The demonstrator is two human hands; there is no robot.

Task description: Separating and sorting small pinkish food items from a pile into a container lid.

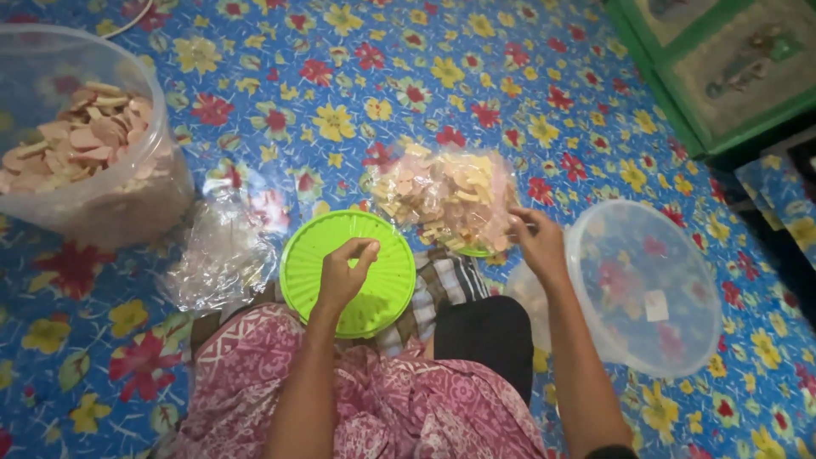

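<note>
Both hands work just below the frame's centre. Left hand [344,274] hovers over a green lid [348,272], fingers pinched narrow; whether they grip anything I cannot tell. Right hand [535,242] pinches the edge of a clear bag [446,200] full of pale and pink crackers, lying just above the lid, at centre. Judging by this, the bag is being filled or closed, and the next move calls for a steady hold on its mouth so nothing spills. More bags [223,251] lie crumpled left of the lid. A tub [102,183] of crackers stands upper left; a clear lid [654,289] rests at right.
</note>
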